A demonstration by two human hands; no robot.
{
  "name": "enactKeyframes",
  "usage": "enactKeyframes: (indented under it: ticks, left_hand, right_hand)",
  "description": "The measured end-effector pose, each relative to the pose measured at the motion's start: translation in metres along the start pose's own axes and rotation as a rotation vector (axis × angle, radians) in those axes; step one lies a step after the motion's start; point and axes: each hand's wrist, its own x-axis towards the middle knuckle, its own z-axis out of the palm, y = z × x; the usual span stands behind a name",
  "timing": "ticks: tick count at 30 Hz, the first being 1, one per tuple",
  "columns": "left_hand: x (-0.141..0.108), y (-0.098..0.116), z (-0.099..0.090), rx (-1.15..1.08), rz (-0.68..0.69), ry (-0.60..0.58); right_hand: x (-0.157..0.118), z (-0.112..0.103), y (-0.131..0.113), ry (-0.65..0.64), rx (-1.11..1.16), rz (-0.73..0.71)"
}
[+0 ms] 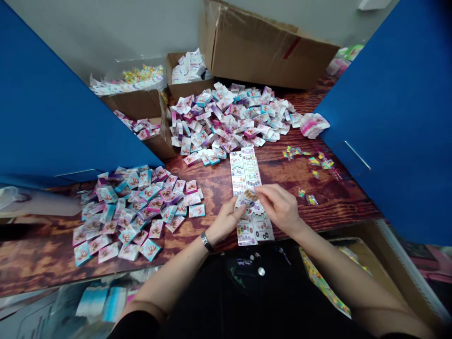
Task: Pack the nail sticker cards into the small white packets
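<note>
My left hand (228, 217) is closed on a small printed sheet (249, 196) with rows of coloured oval patterns, its thumb lying on top. At the sheet's upper right edge, the fingers of my right hand (279, 205) pinch together on the same sheet. Beneath both hands, two columns of similar printed sheets (243, 167) lie on the dark wood-grained table (215, 181), reaching to its front edge. My hands partly cover the middle of these columns.
Small printed boxes (134, 209) lie spread at the left. A larger heap of boxes (229, 113) sits behind the sheets. Cardboard cartons (261, 47) stand at the back. Small clear packets (321, 162) with coloured contents lie at the right, near a blue door (395, 117).
</note>
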Motion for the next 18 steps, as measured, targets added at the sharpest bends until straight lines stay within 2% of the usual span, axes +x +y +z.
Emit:
enactKeyframes:
  ticks: [2,4,7,9,11,15,18]
  left_hand:
    - [0.003,0.000,-0.001,-0.199,-0.049,0.033]
    - [0.004,0.001,-0.001,-0.401,-0.102,0.009]
    - [0.004,0.006,-0.004,-0.568,-0.148,-0.104]
    - [0.003,0.009,-0.005,-0.590,-0.143,-0.159]
    - [0.001,0.009,-0.007,-0.527,-0.122,-0.195]
    - [0.001,0.001,-0.008,-0.179,-0.097,-0.211]
    - [0.007,-0.009,-0.005,0.089,-0.056,-0.184]
  right_hand:
    - [-0.008,0.003,-0.004,-0.069,-0.067,-0.176]
    - [-0.015,0.007,-0.007,-0.159,-0.151,-0.288]
    - [-0.023,0.013,-0.004,-0.175,-0.240,-0.365]
    - [-0.025,0.016,0.000,-0.154,-0.209,-0.363]
    - [-0.025,0.016,0.004,-0.171,-0.090,-0.268]
    - [-0.026,0.016,0.004,-0.176,0.132,0.113]
    - [-0.029,0.018,0.000,-0.137,0.127,0.193]
